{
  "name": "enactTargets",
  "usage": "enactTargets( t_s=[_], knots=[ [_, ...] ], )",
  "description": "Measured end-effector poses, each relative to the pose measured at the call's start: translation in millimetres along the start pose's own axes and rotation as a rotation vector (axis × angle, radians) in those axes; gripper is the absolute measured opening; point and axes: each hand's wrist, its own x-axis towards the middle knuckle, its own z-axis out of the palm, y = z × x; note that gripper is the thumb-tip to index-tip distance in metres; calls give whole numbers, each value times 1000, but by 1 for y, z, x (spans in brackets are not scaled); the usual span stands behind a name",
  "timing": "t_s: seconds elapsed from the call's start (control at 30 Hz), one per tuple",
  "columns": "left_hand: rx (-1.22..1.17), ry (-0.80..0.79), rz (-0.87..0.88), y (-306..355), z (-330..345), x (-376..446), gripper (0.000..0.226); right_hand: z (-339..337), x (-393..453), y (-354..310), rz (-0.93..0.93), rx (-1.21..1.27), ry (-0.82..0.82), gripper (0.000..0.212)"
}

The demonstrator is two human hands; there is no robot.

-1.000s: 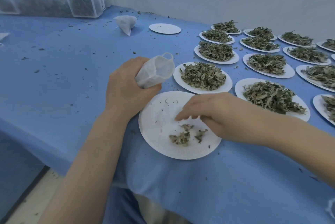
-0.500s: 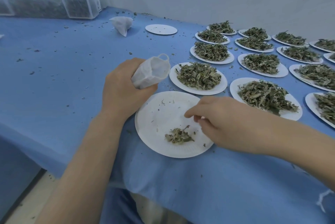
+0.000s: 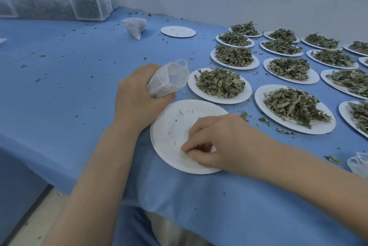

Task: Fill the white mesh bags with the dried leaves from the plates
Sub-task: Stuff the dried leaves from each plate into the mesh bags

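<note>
While my left hand (image 3: 139, 98) keeps its grip round the body of the white mesh bag (image 3: 169, 80), mouth tilted up toward the middle of the frame, my right hand (image 3: 215, 144) has dropped onto the near plate (image 3: 179, 118) at lower centre. A moment ago the small clump of dried leaves lay in plain view on that plate beside my fingers; now my fingers are curled down over that spot and the clump is hidden beneath them. I judge they are pinching up the last of it, though the leaves themselves cannot be seen in the grip. Only a few crumbs show on the bare white of the plate. That means this plate is all but done: one more lift to the bag mouth should finish it. The next heaped plate (image 3: 220, 86) sits just past the bag, right of centre, with many more full ones running off to the upper right. An emptied plate (image 3: 178, 31) and a filled bag (image 3: 135, 25) lie at the upper middle on the blue cloth (image 3: 59, 96).
</note>
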Motion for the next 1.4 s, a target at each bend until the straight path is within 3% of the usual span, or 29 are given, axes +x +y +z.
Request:
enactTargets(
  t_s=[0.23,0.37,0.47,0.6,0.87,1.0,1.07,1.2,1.4],
  knots=[
    [-3,-20,2,2,0,-2,26,-13,6,0,60,69,60,20],
    [-16,-39,18,3,1,-3,24,-43,15,20,99,295,406,19],
    [-22,-32,39,6,1,-3,27,-51,32,21,35,161,535,18],
    [-66,-27,49,6,1,-3,28,-44,52,19,-146,-40,499,13],
    [-81,-34,-19,1,1,-2,23,-45,46,24,-253,86,484,18],
    [-78,-44,-56,1,0,-2,27,-41,21,29,-43,128,468,19],
    [-91,-56,-98,1,-1,-1,31,-35,7,27,88,76,283,35],
    [-78,-87,-160,1,-2,0,38,-17,-15,18,379,17,-11,100],
    [-56,-146,-224,2,-4,-1,39,2,-19,1,506,-26,9,116]
  ],
)
